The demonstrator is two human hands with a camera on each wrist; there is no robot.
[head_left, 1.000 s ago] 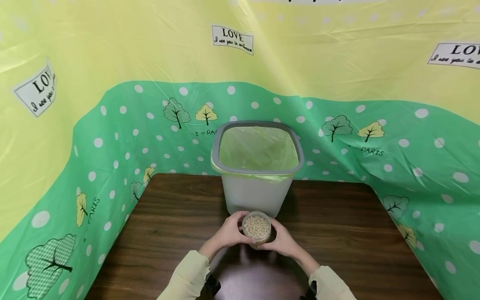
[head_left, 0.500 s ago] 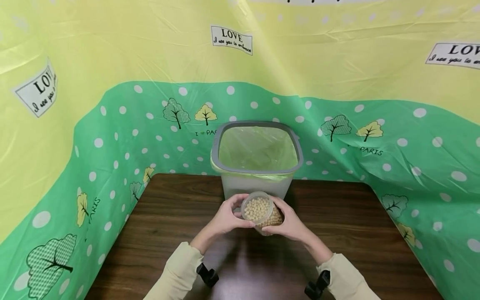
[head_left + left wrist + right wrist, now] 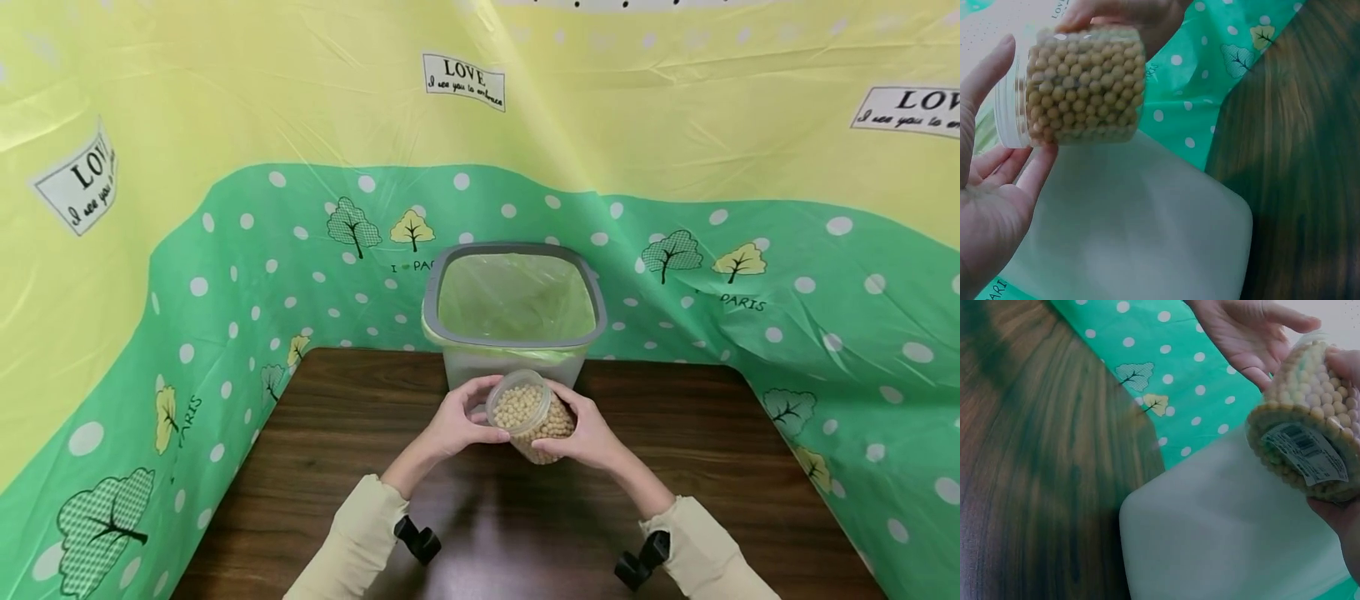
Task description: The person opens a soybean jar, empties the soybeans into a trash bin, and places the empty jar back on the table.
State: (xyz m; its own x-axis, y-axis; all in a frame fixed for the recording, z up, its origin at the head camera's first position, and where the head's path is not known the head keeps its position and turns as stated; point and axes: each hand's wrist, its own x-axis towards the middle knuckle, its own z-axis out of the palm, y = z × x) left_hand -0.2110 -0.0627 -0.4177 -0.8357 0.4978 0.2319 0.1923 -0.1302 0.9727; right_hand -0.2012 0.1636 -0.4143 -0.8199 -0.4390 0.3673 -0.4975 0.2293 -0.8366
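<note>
A clear plastic jar (image 3: pixel 553 423) full of round beige beans is tilted between both hands, in front of the bin in the head view. My right hand (image 3: pixel 595 429) grips the jar's body from the right, thumb in front. Thumb and fingers of my left hand (image 3: pixel 459 423) span the pale, translucent lid end (image 3: pixel 1011 115), which leans left. In the left wrist view the left fingers touch the jar's underside beside that end. A white barcode label (image 3: pixel 1307 453) shows on the jar's base in the right wrist view.
Just behind the hands stands a pale bin (image 3: pixel 517 364) with a grey rim and a green liner bag. It rests on a dark wooden table (image 3: pixel 360 417). A yellow and green printed sheet (image 3: pixel 300 250) hangs around the table's back and sides.
Both hands have lifted the jar up towards the bin. It has tilted from upright, its lid end leaning left, so more of its side and beans show.
</note>
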